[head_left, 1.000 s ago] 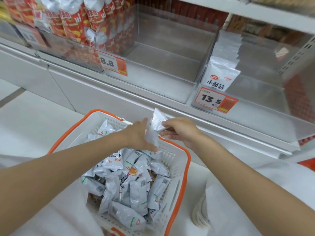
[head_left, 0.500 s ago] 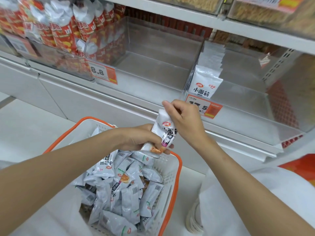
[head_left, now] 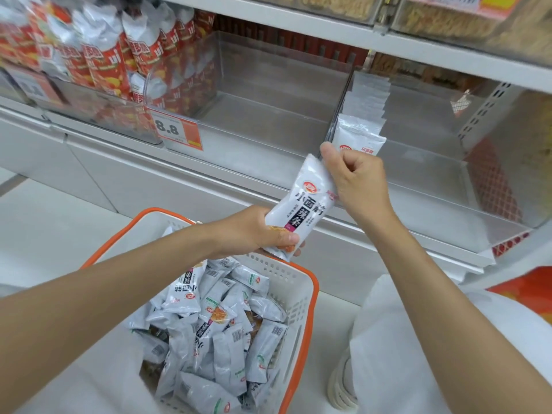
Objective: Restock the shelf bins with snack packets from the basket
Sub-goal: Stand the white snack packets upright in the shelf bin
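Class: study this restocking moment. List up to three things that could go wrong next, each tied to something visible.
1. The right hand pinches the held packet near its top while the left hand grips its bottom; it might slip on release.
2. The empty middle bin adjoins the standing row of matching packets; misplacing is possible.
3. Pushing in could topple that row.

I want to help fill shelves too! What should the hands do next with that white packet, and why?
Probably lift the white snack packet into the right clear bin, in front of the row of matching packets. The left hand and right hand both hold it close to that bin, and it shows the same red logo.
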Demonstrator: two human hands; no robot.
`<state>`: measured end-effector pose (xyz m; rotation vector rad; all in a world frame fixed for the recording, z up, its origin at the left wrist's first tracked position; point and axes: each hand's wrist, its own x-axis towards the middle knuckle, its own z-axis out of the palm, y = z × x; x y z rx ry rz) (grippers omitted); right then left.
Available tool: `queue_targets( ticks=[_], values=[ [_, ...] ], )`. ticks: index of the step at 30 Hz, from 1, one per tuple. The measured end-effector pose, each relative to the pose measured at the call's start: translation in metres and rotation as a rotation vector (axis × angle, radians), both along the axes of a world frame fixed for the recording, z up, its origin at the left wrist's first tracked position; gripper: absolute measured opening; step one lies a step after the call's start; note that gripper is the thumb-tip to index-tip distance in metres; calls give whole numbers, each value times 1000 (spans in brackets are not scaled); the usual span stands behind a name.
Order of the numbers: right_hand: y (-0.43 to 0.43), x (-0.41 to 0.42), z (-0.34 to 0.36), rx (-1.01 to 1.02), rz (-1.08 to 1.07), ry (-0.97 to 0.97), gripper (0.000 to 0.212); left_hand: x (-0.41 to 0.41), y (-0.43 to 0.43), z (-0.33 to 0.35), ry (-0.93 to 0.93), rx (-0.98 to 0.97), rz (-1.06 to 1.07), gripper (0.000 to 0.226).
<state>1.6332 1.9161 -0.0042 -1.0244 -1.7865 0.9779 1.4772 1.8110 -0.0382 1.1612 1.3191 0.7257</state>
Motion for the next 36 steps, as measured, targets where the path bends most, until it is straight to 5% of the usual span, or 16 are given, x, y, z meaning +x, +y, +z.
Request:
queue_targets(
  ticks=[2, 4, 9, 11, 17, 22, 25, 28, 36],
  values=[
    [0, 9, 8, -192, 268, -120, 21, -4, 0, -2, -39, -23, 37, 26],
    [0, 20, 15, -249, 394, -245, 24, -5, 1, -2, -45, -14, 39, 28],
    [14, 53, 57, 65, 69, 82, 25, -2, 5, -9, 67, 36, 98, 68],
    [23, 71, 69, 201, -40, 142, 26, -1, 10, -14, 91, 51, 143, 57],
    [34, 71, 58, 252, -162, -76, 33, -1, 44, -1, 303, 359, 225, 35],
    [43, 59, 34, 72, -110, -202, 36, 12, 97, 49, 392, 643, 347, 53],
    [49, 60, 34, 25, -146, -130, 39, 28, 127, 73, 440, 692, 231, 61],
    [56, 60, 33, -10, -183, -114, 37, 38, 152, 86, 499, 718, 99, 44],
    [66, 50, 14, -48, -147, -315, 24, 32, 170, 92, 972, 630, -158, 27]
  ],
)
